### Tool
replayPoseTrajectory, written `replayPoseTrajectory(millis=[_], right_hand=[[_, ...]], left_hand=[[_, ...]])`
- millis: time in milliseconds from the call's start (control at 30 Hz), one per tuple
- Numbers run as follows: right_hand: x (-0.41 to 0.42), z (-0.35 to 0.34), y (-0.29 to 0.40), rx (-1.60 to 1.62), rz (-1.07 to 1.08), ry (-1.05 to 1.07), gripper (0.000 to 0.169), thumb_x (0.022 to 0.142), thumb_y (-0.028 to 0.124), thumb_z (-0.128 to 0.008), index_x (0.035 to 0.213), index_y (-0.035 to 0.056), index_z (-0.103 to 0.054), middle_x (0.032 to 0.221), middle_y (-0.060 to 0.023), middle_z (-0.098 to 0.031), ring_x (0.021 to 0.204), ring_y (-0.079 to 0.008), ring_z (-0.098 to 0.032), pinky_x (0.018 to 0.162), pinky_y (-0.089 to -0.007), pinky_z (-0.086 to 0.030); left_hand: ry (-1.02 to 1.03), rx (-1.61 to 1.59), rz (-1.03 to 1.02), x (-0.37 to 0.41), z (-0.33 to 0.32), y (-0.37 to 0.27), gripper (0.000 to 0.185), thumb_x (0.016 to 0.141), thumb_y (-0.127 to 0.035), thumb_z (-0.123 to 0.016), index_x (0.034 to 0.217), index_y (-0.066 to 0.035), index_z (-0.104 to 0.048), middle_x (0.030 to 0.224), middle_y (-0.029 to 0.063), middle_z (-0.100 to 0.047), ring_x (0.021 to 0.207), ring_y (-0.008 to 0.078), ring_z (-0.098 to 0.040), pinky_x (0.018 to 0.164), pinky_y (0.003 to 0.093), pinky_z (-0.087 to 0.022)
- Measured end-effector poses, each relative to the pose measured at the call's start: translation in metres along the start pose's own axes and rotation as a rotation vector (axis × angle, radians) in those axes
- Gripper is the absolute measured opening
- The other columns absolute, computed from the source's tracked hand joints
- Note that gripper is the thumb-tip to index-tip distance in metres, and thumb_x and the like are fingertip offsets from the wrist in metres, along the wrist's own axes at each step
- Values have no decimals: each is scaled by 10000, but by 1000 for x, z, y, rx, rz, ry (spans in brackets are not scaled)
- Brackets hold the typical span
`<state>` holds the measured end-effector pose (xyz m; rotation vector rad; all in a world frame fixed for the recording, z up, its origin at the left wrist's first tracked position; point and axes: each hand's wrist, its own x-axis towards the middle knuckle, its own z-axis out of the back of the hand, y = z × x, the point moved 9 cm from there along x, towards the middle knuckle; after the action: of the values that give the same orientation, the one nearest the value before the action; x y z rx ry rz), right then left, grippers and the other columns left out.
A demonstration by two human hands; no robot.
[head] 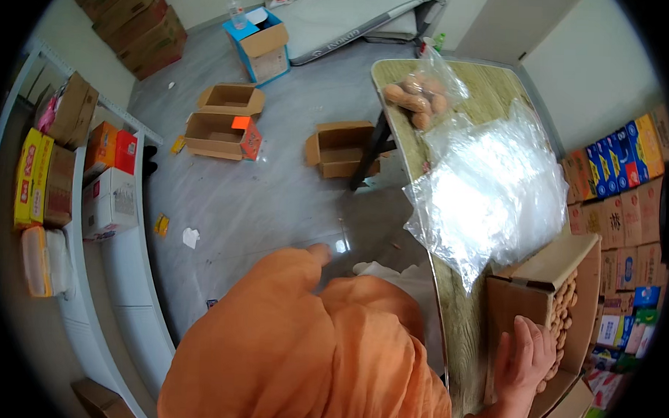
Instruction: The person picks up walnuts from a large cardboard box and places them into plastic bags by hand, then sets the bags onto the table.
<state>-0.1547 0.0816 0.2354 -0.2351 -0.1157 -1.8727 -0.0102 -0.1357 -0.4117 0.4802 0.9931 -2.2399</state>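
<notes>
My right hand (525,356) rests by the near side wall of an open cardboard box (516,315), fingers spread and nothing seen in its grasp. Inside that box lie many walnuts (564,311). A pile of clear plastic bags (484,192) spreads over the wood-grain table (462,335), partly overhanging its edge and shining with glare. Towards the far end of the table sits a clear bag of walnut-like brown items (418,96). My left hand (320,254) shows only in small part beyond the orange sleeve, low over the floor side; its fingers are not clear.
Open cardboard boxes (213,128) (345,148) stand on the grey floor, with a blue box (262,52) farther back. Metal shelving (112,256) with packages runs along the left. Stacked cartons (627,219) line the right wall. A folded mattress (341,21) lies at the back.
</notes>
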Motion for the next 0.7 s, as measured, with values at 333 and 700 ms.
replayPoseTrajectory(millis=[333, 700], right_hand=[[-42, 24, -65, -132, -251, 35, 241, 877, 12, -541, 1113, -39, -557, 1008, -212, -586, 918, -405, -557, 791, -453, -457], [-55, -4, -119, 360, -406, 247, 325, 971, 235, -448, 968, -66, -570, 767, -182, -539, 664, -284, -497, 611, -367, -394]], left_hand=[[-904, -674, -521, -91, 321, -219, 88, 843, -33, -545, 929, -38, -564, 849, 131, -589, 753, 305, -584, 674, 369, -476], [-731, -73, -831, -114, 290, -392, 559, 876, -287, -599, 1322, 1, -423, 1404, 184, -390, 1344, 346, -313, 1123, 468, -222]])
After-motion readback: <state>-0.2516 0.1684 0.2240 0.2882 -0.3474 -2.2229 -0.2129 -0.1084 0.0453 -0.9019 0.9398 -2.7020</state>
